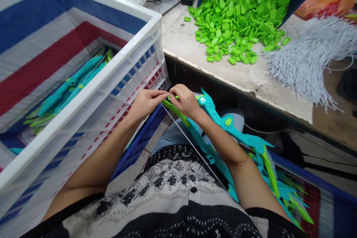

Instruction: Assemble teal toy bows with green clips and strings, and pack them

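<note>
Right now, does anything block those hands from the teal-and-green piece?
Nothing visible does: the left hand and right hand meet by one end of the teal-and-green piece. The white string slants away below them. What the hands pinch is too small to tell.

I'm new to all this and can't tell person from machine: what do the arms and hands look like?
They're a person's: the left hand and right hand wear no gloves, and the forearms are uncovered, without cables. Both sleeves have black edges, on a black-and-pale patterned top with a dark button.
</note>
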A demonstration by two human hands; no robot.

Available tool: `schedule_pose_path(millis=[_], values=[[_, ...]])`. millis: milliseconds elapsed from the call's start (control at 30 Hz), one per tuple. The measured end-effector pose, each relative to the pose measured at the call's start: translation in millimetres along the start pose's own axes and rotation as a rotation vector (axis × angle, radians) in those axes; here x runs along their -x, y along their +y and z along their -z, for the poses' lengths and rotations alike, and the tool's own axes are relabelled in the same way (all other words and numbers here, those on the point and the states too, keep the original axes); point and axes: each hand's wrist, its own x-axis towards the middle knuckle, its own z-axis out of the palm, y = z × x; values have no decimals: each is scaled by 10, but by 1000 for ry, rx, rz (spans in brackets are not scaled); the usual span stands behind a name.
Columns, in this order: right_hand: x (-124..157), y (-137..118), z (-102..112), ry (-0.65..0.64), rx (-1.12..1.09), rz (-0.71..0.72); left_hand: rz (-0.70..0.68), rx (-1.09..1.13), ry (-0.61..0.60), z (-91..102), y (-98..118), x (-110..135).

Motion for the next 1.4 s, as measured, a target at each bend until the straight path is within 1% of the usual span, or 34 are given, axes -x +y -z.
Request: schedule_pose_path(millis=[33, 100, 167, 200, 267, 333, 400, 433, 467, 500, 533, 567, 600, 633, 667, 700, 733, 767, 833, 900, 967, 1033, 1067, 1100, 1133, 1200, 1267, 1333, 1400], values=[[-1, 0, -29, 7, 20, -17, -7, -41, 6, 0, 10, 13], [-8, 9, -84, 44, 28, -97, -12, -103, 43, -22, 51, 40], [6, 34, -91, 51, -20, -167, -9, -98, 85, -50, 90, 64], [38, 58, -60, 31, -52, -180, -5, -59, 93, -56, 93, 75], [184, 136, 88, -17, -50, -194, 14, 110, 84, -38, 32, 111], [464, 254, 322, -45, 116, -254, 48, 342, 110, 14, -137, 188], [851, 386, 568, -104, 393, -373, 94, 490, 215, 50, -395, 336], [1057, 446, 669, -167, 520, -439, 114, 480, 260, 42, -537, 439], [1252, 498, 746, -245, 616, -496, 122, 403, 263, 8, -673, 557], [1422, 540, 799, -322, 682, -545, 103, 270, 196, -57, -792, 680], [1557, 575, 833, -386, 716, -586, 37, 114, 62, -153, -887, 798], [1650, 604, 855, -431, 716, -618, -96, -29, -76, -277, -954, 901], [1700, 631, 876, -451, 683, -648, -266, -162, -209, -426, -993, 978], [1711, 661, 905, -456, 618, -679, -450, -281, -311, -594, -1009, 1024], [1689, 695, 950, -447, 529, -714, -622, -389, -374, -774, -1007, 1037], [1645, 734, 1013, -439, 424, -749, -762, -491, -409, -959, -994, 1020], [1589, 776, 1091, -446, 315, -777, -863, -586, -424, -1139, -973, 978], [1527, 819, 1177, -473, 205, -794, -928, -670, -426, -1305, -946, 920], [1418, 905, 1336, -598, -12, -803, -989, -794, -463, -1560, -877, 783], [1347, 989, 1421, -763, -248, -821, -994, -869, -549, -1674, -776, 647], [1323, 1083, 1414, -904, -442, -910, -940, -915, -619, -1655, -639, 519], [1333, 1184, 1357, -977, -532, -1044, -843, -944, -610, -1578, -479, 389], [1345, 1232, 1329, -980, -538, -1107, -795, -962, -594, -1547, -398, 322], [1359, 1276, 1312, -955, -524, -1165, -752, -988, -584, -1534, -322, 254], [1372, 1314, 1312, -902, -501, -1213, -719, -1021, -590, -1543, -254, 189], [1395, 1363, 1373, -762, -442, -1270, -670, -1089, -639, -1617, -149, 75], [1417, 1374, 1511, -601, -353, -1273, -628, -1131, -687, -1725, -80, -9], [1452, 1344, 1689, -467, -270, -1238, -597, -1157, -709, -1814, -33, -65], [1516, 1268, 1852, -405, -155, -1162, -580, -1191, -694, -1873, 7, -107]])
